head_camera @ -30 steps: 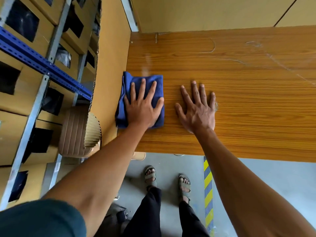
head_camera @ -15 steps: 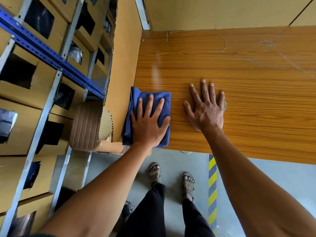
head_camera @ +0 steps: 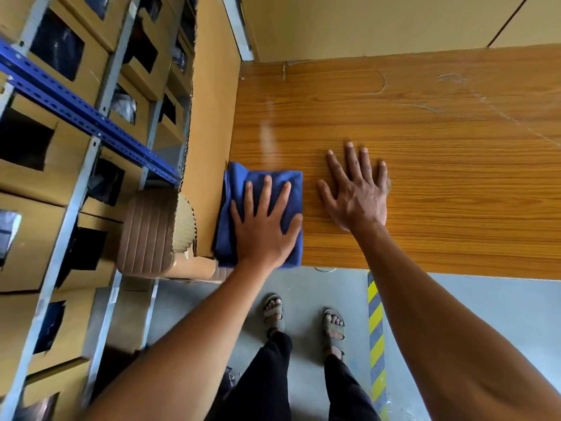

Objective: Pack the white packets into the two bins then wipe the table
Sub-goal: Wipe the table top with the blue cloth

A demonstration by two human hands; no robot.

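- Currently wiping step is running; no white packets or bins are showing anywhere on the table (head_camera: 425, 183), so packing is looking done, as a guess.
- Nearest the table's front edge: left hand (head_camera: 264, 229) is lying flat, fingers straight and spread, pressing the folded blue cloth (head_camera: 239, 189) onto the wood. No curl, no pinch.
- Cloth is sitting at the table's front-left corner, its near hem overhanging the front edge slightly, its left side touching the cardboard panel (head_camera: 209, 117).
- Just right of the cloth, apart from it: right hand (head_camera: 356, 192) is resting palm-down on the table, fingers straight and splayed, holding nothing, likely bracing.
- Further back on the table: pale scuffs and streaks (head_camera: 455, 79) are showing near the rear wall, so that zone is probably needing passes.
- Doing it well: keeping the palm flat for even pressure, working overlapping strokes from the corner outward, keeping the cloth folded, lifting the bracing hand before the cloth reaches it.
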